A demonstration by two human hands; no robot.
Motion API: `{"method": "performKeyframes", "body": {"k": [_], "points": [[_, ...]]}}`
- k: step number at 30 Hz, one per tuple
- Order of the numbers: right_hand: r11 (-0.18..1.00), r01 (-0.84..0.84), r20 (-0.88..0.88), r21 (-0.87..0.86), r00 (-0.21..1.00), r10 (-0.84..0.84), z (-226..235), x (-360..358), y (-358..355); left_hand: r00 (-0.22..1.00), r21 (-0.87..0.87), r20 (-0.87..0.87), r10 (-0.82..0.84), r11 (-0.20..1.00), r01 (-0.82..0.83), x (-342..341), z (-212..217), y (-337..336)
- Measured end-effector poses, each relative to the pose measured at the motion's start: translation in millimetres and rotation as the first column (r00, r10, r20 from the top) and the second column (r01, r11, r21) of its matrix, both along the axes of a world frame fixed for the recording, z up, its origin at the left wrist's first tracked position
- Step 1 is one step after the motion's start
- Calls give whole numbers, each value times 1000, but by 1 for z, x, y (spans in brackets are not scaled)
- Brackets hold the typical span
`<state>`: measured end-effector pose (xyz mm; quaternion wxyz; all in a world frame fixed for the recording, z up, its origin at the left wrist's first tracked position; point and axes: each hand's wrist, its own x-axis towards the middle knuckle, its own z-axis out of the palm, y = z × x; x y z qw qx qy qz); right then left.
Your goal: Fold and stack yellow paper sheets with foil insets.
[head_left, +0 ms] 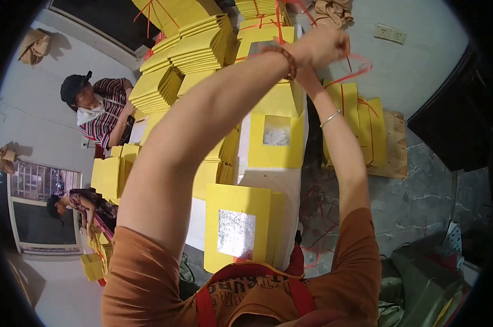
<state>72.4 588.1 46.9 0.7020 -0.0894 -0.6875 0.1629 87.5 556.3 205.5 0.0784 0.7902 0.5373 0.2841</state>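
Note:
My arms cross at the wrists over the far end of the table. My left hand (324,46), below a beaded bracelet, is closed around red plastic string (362,71), whose loose loop hangs out to the right. Underneath it, my right hand (305,75) is mostly covered by the left wrist, and its fingers do not show. Just beyond both hands lies a stack of yellow paper (256,34) with red string across it. Nearer me on the table are a yellow sheet with a silver square (279,155) and another yellow stack with a silver square (212,218).
Tall yellow paper stacks (200,49) line the table's left side. Tied yellow bundles (374,133) rest on a wooden board (396,144) on the floor at right. Two people (102,109) work at left. Green sacks (426,283) lie at lower right.

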Motion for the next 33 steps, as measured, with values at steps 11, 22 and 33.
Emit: {"method": "performKeyframes", "body": {"k": [11, 22, 33], "points": [[320, -436, -77, -841, 682, 727, 59, 38, -6, 436, 106, -792, 427, 799, -592, -108, 23, -40], [871, -250, 300, -423, 869, 395, 63, 36, -19, 888, -136, -102, 448, 878, -459, -134, -12, -35], [979, 39, 323, 200, 941, -103, 69, 25, -30, 957, -250, -37, 288, 924, -288, -159, -41, -22]]}}
